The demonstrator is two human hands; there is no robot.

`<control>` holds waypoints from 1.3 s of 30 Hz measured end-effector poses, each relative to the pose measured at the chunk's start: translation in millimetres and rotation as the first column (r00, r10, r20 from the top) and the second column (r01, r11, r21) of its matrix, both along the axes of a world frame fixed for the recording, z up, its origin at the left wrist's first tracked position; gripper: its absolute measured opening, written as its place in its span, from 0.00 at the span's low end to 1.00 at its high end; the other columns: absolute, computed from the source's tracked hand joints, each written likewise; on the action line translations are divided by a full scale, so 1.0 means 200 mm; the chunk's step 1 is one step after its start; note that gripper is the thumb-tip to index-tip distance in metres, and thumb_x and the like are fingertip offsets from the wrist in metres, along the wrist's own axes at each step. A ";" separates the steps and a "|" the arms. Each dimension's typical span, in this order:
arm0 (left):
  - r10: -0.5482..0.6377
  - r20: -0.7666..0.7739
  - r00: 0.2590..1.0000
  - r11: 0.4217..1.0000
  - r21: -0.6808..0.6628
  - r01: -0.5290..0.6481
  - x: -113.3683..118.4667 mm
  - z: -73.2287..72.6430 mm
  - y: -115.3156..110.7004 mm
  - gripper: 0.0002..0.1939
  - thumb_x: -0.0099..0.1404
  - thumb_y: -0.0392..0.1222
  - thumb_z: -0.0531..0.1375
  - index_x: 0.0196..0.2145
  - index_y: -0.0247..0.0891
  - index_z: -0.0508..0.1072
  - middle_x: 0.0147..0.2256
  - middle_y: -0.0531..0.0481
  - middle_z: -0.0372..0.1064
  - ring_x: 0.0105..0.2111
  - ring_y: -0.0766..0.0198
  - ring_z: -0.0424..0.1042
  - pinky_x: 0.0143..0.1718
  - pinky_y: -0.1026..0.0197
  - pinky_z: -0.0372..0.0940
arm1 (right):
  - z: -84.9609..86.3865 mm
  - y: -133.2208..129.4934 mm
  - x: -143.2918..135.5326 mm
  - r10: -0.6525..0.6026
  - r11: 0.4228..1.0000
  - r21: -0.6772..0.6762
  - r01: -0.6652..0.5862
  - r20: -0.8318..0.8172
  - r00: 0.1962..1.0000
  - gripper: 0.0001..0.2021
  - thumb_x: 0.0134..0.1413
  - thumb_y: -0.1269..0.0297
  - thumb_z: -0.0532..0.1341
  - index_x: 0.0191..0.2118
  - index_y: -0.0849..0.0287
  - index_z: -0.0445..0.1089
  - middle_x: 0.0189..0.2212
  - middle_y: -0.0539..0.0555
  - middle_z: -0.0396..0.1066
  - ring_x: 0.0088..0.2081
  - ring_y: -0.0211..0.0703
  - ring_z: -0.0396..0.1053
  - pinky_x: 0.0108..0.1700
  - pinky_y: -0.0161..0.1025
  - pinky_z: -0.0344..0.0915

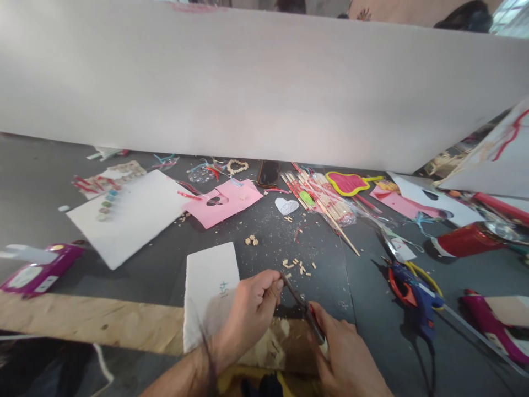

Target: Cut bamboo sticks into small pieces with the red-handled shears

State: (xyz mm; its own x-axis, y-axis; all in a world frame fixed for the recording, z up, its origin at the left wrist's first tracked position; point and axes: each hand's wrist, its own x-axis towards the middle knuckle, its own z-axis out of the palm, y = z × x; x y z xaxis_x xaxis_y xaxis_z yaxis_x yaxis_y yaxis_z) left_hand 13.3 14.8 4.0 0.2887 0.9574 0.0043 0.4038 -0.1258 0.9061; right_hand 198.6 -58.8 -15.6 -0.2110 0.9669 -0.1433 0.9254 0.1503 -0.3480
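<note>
Apparently partway: short pieces (301, 270) and a small cluster (251, 241) lie on the desk (157, 273), long sticks (330, 214) farther back, seemingly uncut. Your right hand (345, 344) grasps a scissors-like tool (303, 306); your left hand (257, 295) pinches at its tip, contents indistinct. White card (209, 275): seemingly "154"; no brand legible.

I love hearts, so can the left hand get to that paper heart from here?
Probably yes: only small pale pieces lying low seem to be between the left hand and the paper heart. But its fingers are curled up by the tool, so they'd likely need to open first.
</note>
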 end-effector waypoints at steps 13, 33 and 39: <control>-0.040 0.120 0.992 0.992 -0.112 0.054 -0.02 0.03 0.03 0.19 0.66 0.43 0.47 0.18 0.37 0.59 0.17 0.55 0.58 0.21 0.69 0.58 0.24 0.67 0.51 | 0.03 0.03 0.01 -0.036 0.999 0.002 0.036 0.066 0.997 0.28 0.52 0.67 0.51 0.60 0.62 0.49 0.46 0.62 0.69 0.44 0.52 0.67 0.42 0.49 0.61; 0.035 0.444 0.895 0.908 -0.388 0.157 -0.03 -0.03 0.04 0.20 0.63 0.48 0.52 0.18 0.35 0.59 0.15 0.57 0.53 0.16 0.73 0.49 0.18 0.67 0.44 | 0.00 0.03 0.00 0.007 1.000 -0.023 -0.006 0.018 1.000 0.26 0.46 0.71 0.52 0.55 0.66 0.58 0.45 0.63 0.70 0.44 0.50 0.69 0.44 0.47 0.65; 0.045 0.472 0.880 0.916 -0.371 0.151 0.00 -0.04 0.03 0.20 0.63 0.49 0.52 0.18 0.36 0.58 0.15 0.58 0.52 0.16 0.73 0.49 0.18 0.67 0.44 | 0.01 0.02 0.00 0.003 0.999 -0.044 -0.008 -0.118 0.993 0.23 0.51 0.71 0.50 0.54 0.65 0.56 0.48 0.62 0.69 0.48 0.45 0.68 0.47 0.41 0.65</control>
State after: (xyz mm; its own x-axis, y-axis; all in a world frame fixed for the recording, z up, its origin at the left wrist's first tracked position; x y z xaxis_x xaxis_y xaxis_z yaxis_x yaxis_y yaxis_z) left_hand 12.3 21.6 -3.9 0.3972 0.8922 -0.2151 -0.0706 0.2634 0.9621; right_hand 197.7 -55.1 -14.1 -0.2346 0.9589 -0.1597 0.8765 0.1376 -0.4613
